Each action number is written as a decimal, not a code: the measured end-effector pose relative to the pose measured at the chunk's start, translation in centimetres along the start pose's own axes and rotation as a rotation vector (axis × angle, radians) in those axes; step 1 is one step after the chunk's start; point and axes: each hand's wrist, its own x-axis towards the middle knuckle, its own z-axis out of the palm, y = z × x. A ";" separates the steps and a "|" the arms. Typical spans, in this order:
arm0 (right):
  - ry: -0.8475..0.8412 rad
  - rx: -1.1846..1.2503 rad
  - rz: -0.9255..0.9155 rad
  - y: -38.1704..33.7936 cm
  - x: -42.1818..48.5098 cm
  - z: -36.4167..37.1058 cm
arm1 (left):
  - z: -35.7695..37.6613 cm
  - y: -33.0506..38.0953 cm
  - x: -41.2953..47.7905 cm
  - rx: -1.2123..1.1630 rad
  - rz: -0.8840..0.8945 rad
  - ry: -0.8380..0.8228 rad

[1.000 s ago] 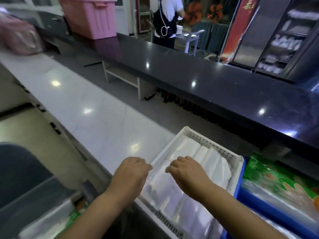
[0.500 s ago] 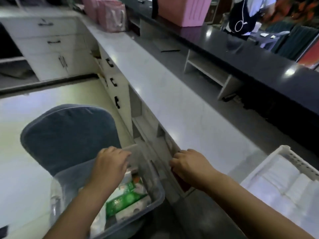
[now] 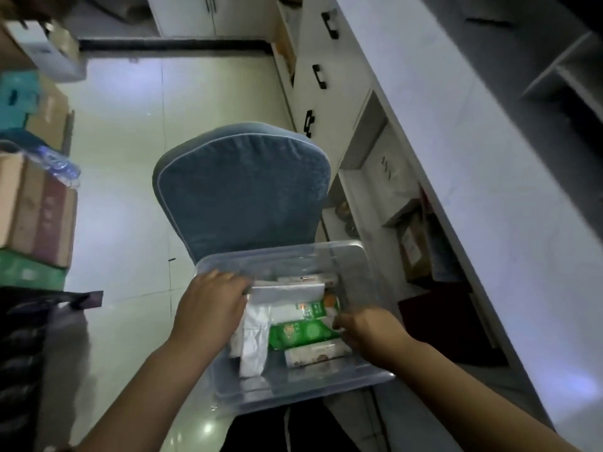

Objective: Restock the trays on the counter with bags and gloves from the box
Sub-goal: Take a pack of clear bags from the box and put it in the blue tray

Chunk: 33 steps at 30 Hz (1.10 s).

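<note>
Both hands now reach into box (image 3: 355, 256): left hand (image 3: 212, 308), right hand (image 3: 368, 331) on packets.

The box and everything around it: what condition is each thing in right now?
Clear box: lid off, partly filled.
Green packet: lying flat inside.
White bags: upright, crumpled.
Left hand: reaching in, touching a white packet.
Right hand: reaching in, grip unclear.
Blue chair: behind the box.

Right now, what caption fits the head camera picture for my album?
Both hands, left hand and right hand, reach into a clear plastic box of packets beside a blue chair.
</note>
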 end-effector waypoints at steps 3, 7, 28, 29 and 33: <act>-0.126 -0.006 -0.006 0.7 3.5 3.3 | 2.1 -2.4 -0.2 -0.015 -0.103 -0.061; -0.228 0.009 -0.087 2.2 8.3 7.8 | 5.1 -4.5 -0.3 0.006 -0.238 -0.136; 0.078 -0.066 0.146 2.3 28.1 22.1 | 21.8 -8.0 -0.8 -0.204 -0.438 -0.205; 0.085 -0.031 0.146 2.4 27.8 22.2 | 21.9 -7.8 -0.8 -0.208 -0.434 -0.203; 0.067 0.038 0.118 2.6 25.7 22.2 | 22.4 -7.0 -0.9 -0.255 -0.454 -0.176</act>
